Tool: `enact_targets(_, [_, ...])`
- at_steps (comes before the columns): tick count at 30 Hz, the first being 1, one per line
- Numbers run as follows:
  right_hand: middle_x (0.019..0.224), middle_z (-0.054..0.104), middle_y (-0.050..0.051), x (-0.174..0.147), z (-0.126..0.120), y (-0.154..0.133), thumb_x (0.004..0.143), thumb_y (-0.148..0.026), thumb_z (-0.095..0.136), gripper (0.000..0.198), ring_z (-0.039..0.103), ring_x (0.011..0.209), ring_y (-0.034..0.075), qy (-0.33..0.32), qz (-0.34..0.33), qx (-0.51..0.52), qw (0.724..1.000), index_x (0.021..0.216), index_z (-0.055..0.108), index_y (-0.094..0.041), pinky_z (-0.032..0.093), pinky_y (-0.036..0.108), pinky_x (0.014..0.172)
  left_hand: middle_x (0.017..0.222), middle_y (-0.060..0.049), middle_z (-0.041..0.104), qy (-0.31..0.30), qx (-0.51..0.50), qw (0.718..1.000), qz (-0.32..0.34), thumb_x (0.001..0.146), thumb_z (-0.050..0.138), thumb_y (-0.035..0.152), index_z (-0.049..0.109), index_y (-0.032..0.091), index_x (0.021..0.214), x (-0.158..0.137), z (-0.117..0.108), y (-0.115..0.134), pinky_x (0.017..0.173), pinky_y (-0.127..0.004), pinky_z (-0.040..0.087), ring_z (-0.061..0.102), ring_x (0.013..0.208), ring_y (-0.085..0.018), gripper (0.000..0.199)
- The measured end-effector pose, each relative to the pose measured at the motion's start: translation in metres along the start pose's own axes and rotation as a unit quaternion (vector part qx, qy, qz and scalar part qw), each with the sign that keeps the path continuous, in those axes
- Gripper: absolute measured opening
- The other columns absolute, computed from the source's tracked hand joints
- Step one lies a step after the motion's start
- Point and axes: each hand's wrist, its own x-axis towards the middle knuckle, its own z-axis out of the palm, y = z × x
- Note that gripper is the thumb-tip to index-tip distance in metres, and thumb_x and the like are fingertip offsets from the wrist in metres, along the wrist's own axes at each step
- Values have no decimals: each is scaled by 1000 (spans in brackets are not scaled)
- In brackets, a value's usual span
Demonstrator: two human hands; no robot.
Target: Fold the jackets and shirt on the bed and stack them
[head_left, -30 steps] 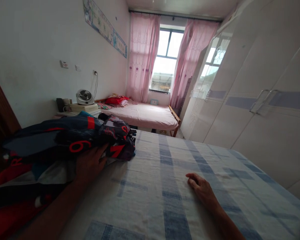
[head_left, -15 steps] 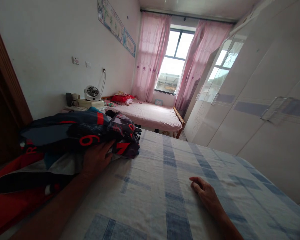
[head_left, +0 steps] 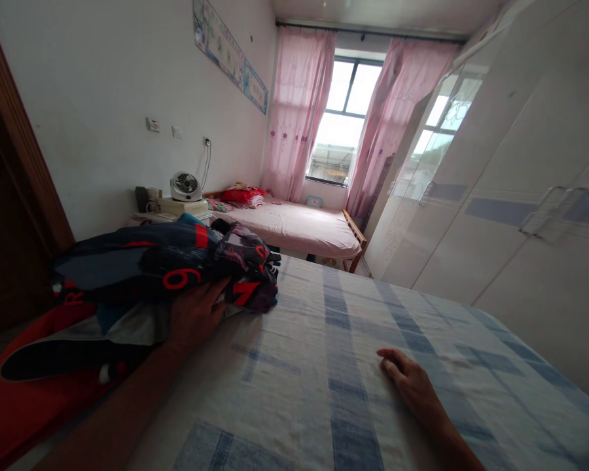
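A heap of clothes [head_left: 127,258], dark with red numbers and letters, lies on the left of the bed. My left hand [head_left: 196,318] rests against its near right side. The fingers there are stretched out, with some tips hidden by the dark cloth. Beneath and in front of the heap are a grey-white piece, a black piece and red-orange cloth [head_left: 24,412]. To the right, my right hand [head_left: 407,373] is over the blue-and-white bedsheet [head_left: 314,366], its fingers loosely bent and holding nothing. I cannot tell whether it touches the sheet.
Behind the heap, a small fan [head_left: 185,186] stands on a box on a low table. A second bed with a pink sheet [head_left: 299,226] is under the window with pink curtains [head_left: 299,118]. White wardrobes [head_left: 471,242] line the right side, and a brown door frame [head_left: 27,131] is at left.
The whole view has shifted slightly, so everything sits a little farther right. Both hands keep their places relative to the clothes and bed.
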Motion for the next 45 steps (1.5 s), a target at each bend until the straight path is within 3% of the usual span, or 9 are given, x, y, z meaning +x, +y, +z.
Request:
enact_targets(19, [107,68,3,5,-1,11,75,-49,43,41,61,100,25,-20,8,-7,1000,101,65,-25,43,36,89,106,-9,69,17,-21,1000,3,75,54,18,59,19,120,1,0,0,81,-36,48,64,94,-26,45])
enact_targets(45, [105,69,3,5,3,4,74,-47,42,41,62,99,24,-2,1,12,1000,96,67,-24,44,33,89,104,-11,68,15,8,1000,15,86,48,32,55,18,124,-1,4,-6,77,-32,48,64,89,-24,41])
